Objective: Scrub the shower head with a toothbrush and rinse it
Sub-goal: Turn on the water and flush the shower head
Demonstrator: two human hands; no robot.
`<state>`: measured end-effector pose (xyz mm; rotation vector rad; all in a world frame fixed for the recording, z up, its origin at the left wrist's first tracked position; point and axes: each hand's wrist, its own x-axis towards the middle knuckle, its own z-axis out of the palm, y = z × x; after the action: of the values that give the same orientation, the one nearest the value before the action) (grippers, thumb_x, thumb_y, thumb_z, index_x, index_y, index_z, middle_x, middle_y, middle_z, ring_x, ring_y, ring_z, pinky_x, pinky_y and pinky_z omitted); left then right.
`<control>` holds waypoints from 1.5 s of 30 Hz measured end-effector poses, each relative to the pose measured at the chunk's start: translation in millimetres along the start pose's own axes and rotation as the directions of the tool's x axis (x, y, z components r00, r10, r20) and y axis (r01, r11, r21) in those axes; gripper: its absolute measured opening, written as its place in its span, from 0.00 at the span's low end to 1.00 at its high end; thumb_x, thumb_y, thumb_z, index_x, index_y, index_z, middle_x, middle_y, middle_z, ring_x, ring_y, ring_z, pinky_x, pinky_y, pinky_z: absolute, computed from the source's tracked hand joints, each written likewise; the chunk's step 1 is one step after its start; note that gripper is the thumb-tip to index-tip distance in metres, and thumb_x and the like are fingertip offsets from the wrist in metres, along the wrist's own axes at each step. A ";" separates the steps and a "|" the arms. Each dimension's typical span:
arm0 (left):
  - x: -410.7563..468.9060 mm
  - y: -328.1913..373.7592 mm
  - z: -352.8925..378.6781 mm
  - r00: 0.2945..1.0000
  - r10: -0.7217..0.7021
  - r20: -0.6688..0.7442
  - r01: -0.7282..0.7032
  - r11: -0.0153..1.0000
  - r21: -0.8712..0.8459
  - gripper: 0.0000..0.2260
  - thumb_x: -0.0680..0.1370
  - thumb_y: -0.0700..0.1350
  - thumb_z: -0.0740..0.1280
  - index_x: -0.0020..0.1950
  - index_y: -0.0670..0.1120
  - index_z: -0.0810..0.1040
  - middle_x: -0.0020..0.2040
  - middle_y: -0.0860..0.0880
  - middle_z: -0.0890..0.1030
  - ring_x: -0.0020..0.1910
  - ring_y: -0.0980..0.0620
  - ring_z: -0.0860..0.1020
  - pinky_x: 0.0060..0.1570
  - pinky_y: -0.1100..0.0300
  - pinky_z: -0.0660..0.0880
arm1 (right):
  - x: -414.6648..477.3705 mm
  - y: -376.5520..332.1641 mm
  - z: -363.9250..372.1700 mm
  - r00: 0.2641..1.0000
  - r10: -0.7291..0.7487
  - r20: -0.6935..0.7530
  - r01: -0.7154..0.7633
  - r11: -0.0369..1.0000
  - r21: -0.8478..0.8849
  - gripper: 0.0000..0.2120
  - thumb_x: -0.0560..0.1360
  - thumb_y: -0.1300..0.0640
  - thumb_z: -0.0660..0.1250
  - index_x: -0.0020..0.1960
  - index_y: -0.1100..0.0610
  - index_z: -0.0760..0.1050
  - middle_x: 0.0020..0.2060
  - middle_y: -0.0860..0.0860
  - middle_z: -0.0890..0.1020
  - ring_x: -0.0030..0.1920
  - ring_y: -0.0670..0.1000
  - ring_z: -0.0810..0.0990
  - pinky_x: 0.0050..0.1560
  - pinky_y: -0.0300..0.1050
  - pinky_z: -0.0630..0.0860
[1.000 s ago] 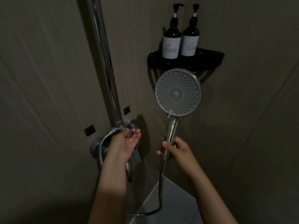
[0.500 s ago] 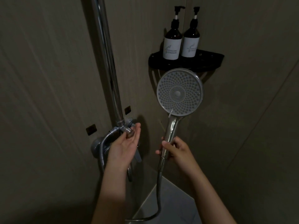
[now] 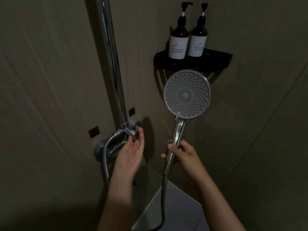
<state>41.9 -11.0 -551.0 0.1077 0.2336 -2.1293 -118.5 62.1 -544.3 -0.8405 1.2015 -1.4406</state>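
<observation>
Two hands are in view in a dim shower corner. A round shower head [image 3: 186, 95] stands upright at centre right. Its pale grey face, dotted with rings of nozzles round a central button, is turned towards the camera, and its chrome rim and handle [image 3: 178, 130] catch the little light. It is held in the air in front of the wall [image 3: 50, 80], just below a black corner shelf [image 3: 216, 61] carrying two dark pump bottles [image 3: 178, 42] with white labels.

The right hand [image 3: 183, 155] is clamped round the lower end of the handle, thumb across the front and fingers curled behind. A metal hose [image 3: 164, 197] drops from the handle's foot and curves out past the bottom edge.

The left hand [image 3: 131, 152], palm turned up towards the camera, is spread with its fingers nearly straight and relaxed. Its fingertips and thumb lie against a small chrome knob [image 3: 133, 134] on the mixer [image 3: 116, 147] at the foot of the upright chrome rail [image 3: 111, 64]. Whether it pinches the knob cannot be told.
</observation>
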 end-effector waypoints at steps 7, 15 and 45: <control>17.6 5.1 -2.5 0.978 0.210 -0.005 -0.154 0.732 0.663 0.13 0.80 0.50 0.56 0.48 0.43 0.75 0.38 0.48 0.78 0.34 0.55 0.79 0.34 0.64 0.77 | 4.1 -2.2 2.8 1.000 -0.001 0.002 0.001 1.000 0.013 0.05 0.76 0.62 0.65 0.50 0.62 0.71 0.38 0.55 0.81 0.39 0.54 0.85 0.46 0.45 0.80; 20.9 1.4 23.6 0.941 0.295 -0.165 -0.029 0.557 0.830 0.15 0.82 0.46 0.53 0.38 0.45 0.68 0.26 0.50 0.69 0.21 0.57 0.69 0.20 0.67 0.66 | 11.9 1.9 5.1 1.000 -0.010 -0.012 0.011 0.999 0.035 0.04 0.75 0.63 0.65 0.43 0.61 0.71 0.35 0.54 0.82 0.37 0.54 0.85 0.36 0.40 0.80; -0.3 3.1 6.4 0.997 0.068 -0.035 -0.067 0.997 0.025 0.16 0.75 0.34 0.59 0.62 0.30 0.71 0.55 0.32 0.79 0.52 0.41 0.81 0.47 0.51 0.80 | 4.5 4.5 0.0 0.999 0.001 -0.050 0.001 0.999 0.041 0.04 0.76 0.61 0.65 0.45 0.61 0.72 0.36 0.51 0.84 0.40 0.54 0.85 0.44 0.44 0.82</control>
<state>44.8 -13.8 -545.1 0.1650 0.2228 -2.0642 -118.3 57.9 -549.0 -0.7808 1.2053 -1.4887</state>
